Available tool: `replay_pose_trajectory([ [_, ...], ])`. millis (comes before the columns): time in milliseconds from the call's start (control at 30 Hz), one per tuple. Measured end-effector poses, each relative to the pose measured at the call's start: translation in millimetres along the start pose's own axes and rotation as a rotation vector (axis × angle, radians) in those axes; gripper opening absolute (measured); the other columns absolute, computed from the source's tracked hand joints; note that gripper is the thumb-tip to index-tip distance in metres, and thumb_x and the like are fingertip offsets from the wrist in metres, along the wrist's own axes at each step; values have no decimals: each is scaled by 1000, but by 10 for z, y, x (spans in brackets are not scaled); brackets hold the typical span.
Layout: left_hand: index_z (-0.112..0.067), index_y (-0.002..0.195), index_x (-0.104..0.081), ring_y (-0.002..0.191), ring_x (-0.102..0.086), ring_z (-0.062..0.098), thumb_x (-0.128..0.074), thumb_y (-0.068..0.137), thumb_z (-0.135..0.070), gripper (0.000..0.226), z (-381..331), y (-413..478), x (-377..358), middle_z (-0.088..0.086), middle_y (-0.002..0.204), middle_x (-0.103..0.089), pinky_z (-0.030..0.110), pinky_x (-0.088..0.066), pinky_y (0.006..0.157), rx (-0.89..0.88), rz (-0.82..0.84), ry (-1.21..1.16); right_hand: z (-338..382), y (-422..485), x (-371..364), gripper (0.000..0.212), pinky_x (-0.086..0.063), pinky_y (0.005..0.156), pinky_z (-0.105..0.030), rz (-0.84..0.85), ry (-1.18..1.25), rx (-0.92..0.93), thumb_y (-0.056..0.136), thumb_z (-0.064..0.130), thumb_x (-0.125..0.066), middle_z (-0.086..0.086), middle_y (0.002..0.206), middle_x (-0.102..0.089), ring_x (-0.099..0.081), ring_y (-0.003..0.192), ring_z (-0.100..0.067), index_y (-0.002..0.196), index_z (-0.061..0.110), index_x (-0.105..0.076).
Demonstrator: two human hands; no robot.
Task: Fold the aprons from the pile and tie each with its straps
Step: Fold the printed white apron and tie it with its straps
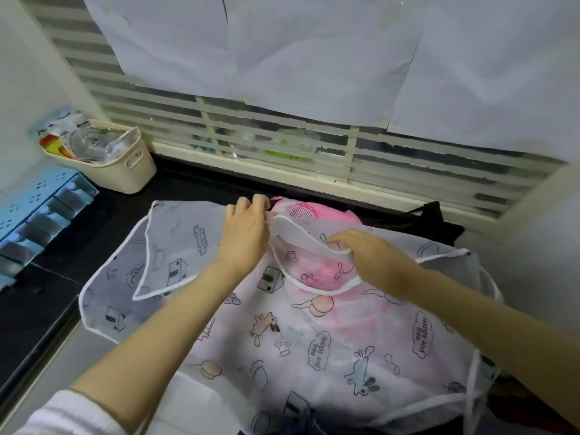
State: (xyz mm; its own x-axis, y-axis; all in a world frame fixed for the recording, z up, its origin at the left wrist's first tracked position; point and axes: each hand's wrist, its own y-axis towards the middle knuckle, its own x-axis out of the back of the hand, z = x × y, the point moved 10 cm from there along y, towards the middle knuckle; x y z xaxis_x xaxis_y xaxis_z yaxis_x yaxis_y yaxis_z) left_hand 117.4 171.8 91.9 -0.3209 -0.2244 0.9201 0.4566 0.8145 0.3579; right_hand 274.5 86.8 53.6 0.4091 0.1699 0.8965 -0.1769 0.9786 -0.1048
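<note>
A sheer white apron (pixel 314 334) printed with cartoon animals and "Happy and free" lies spread over the dark counter, covering a pink apron (pixel 317 211) beneath it. Its left flap (pixel 169 252) is folded inward. My left hand (pixel 244 230) pinches the white neck band at the apron's top edge. My right hand (pixel 367 252) grips the same neck band (pixel 301 237) further right. White straps (pixel 474 394) hang off the right side.
A cream basket (pixel 131 164) with packets stands at the back left, next to a blue drawer organiser (pixel 40 215). A black fabric item (pixel 436 221) lies at the back right. A slatted window blind (pixel 282 136) runs behind the counter.
</note>
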Motion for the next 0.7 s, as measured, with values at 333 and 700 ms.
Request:
replay_pose_trajectory([
  [333,-15,82,-57,100,-51,23,-46,86,-14,12,-158,-1377,-901,9,98,-64,39,-21,106,-316,1026,86,180,-699,-1221,55,-42,90,-24,738,-63,-106,85,-1,-45,-7,128,-56,-55,108,-19,137,18,-46],
  [700,-14,131,-50,103,-56,22,-70,83,-19,52,-16,-2033,-1411,1,107,-56,27,-42,93,-178,1586,-298,342,-930,-1611,56,-40,101,-28,972,226,-202,92,32,-58,-3,132,-57,-56,116,-18,142,16,-39],
])
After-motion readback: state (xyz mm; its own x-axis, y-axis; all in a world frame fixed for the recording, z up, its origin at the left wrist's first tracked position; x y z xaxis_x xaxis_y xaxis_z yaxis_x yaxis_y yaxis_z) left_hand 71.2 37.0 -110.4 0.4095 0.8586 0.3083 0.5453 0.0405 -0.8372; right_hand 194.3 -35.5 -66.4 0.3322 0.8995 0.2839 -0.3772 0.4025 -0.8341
